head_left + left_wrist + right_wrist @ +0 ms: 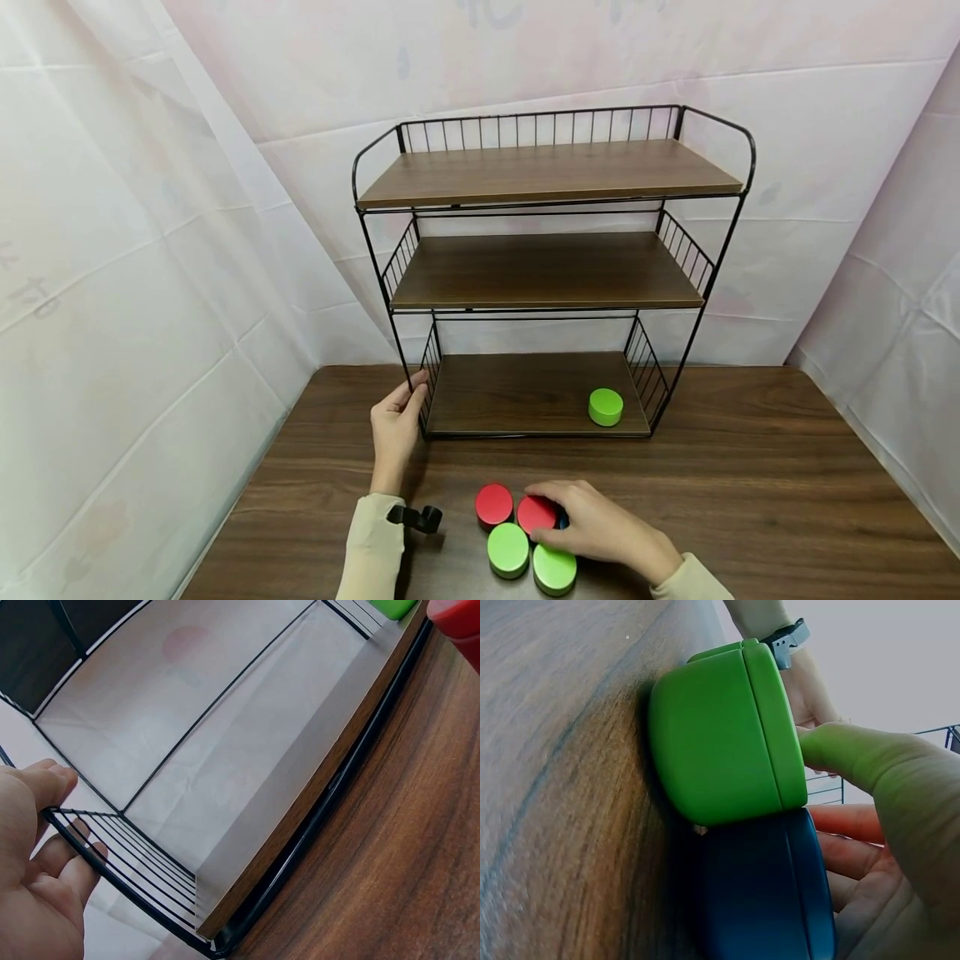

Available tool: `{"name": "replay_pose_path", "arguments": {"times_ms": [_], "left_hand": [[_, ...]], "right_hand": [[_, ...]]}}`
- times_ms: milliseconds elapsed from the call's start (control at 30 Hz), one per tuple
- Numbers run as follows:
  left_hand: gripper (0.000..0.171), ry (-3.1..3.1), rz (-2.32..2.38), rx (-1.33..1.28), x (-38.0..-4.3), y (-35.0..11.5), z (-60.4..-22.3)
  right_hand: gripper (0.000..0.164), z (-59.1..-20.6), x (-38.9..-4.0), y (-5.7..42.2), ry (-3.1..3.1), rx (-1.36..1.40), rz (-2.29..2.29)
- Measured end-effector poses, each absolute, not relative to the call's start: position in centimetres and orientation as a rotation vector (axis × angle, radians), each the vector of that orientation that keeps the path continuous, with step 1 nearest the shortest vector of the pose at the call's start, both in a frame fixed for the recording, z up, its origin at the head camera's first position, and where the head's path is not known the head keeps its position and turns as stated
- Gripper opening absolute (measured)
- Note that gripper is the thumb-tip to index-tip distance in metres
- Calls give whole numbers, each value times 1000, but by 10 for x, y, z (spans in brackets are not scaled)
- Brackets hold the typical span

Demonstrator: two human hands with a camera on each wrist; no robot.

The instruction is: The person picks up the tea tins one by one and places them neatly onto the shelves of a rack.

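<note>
Red round canister (535, 517) stands before the three-tier black wire rack with brown boards (547, 273), within the nearer right hand (592, 523), thumb and fingers curled around it; firmness cannot be told. Two green round canisters (508, 550) sit on its side away from the rack. The left hand (396, 421) pinches the rack's left side.

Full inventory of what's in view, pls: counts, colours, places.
shelf rack: 1, black wire with three brown boards, on table
green round containers: 3, green, two on table, one on bottom board, right side
red round containers: 2, red, on table
blue round container: 1, dark blue, on table, partly under right hand
table: 1, brown wood-grain, under everything
cloth backdrop: whitish, behind and beside; panel count unclear
wrist strap: 1, black, left wrist
sleeves: 2, cream, both arms
left hand: 1, bare, gripping rack's left side
right hand: 1, bare, over containers
</note>
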State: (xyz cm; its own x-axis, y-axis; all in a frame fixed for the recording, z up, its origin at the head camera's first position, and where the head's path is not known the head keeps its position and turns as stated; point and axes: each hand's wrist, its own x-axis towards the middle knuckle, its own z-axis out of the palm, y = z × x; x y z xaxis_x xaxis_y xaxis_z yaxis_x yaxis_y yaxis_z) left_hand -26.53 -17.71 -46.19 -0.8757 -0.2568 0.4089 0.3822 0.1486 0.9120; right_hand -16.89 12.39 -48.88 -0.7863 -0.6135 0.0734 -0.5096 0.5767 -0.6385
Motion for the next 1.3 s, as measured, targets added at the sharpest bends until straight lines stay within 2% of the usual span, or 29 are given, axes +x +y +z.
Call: {"name": "replay_pose_path", "arguments": {"times_ms": [967,1300], "left_hand": [[25,-1970,-1761,-130,-263,-176,-458],[25,-1972,-1739,-139,-262,-176,-458]], "right_hand": [[49,-490,-168,124,2759,-1007,-942],[61,-493,-169,123,2742,-966,-951]]}}
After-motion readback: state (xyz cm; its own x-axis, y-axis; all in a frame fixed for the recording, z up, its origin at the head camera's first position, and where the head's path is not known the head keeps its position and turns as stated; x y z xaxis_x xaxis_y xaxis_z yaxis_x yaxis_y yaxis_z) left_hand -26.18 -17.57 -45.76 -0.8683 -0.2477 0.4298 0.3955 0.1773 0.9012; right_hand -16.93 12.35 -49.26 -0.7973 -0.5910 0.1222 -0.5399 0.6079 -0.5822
